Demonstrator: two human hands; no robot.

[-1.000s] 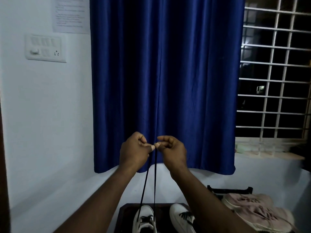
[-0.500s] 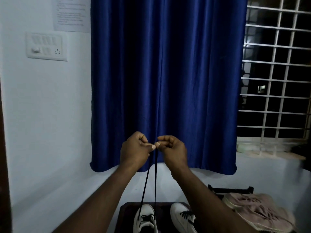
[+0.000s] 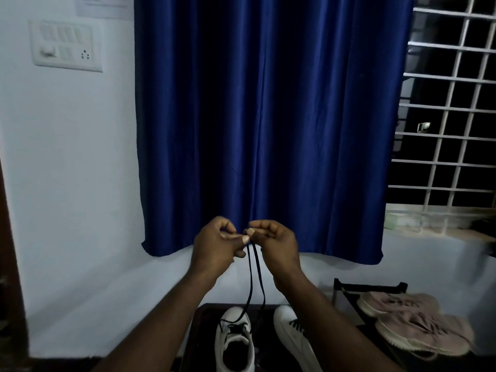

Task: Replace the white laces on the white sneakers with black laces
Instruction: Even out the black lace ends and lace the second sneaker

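Fingertips (image 3: pixel 244 238) of both hands nearly meet, raised above the shoes. Left hand (image 3: pixel 214 247) pinches 1 end of the black lace (image 3: pixel 251 277) btwn thumb & forefinger. Right hand (image 3: pixel 277 245) pinches the other end the same way. Remaining fingers curl in toward the palms, not spread. Both strands run close together from the pinch down to the left-side sneaker (image 3: pixel 234 342).

Progress, as a judgement: well underway, not finished. Left-side sneaker has black lace crossed thru its lower eyelets, but the part by the tongue looks unlaced. The 2 ends held level suggest evening up lengths before going on. Right-side sneaker (image 3: pixel 292 342) shows black lacing near the toe. The right forearm hides the rest, so can't tell if it's complete. No white laces in view. Prob. left to do: upper eyelets on at least 1 shoe, then tying.

Both sneakers sit toes-away on a dark stool (image 3: pixel 204 326). Just right of it lies a pinkish pair of shoes (image 3: pixel 413 326), by a black rack (image 3: pixel 370 285). Beyond are a pale wall, a blue curtain (image 3: pixel 263 116) behind the hands, a barred window (image 3: pixel 451 116) to its right & a switch panel (image 3: pixel 67 47) up left.
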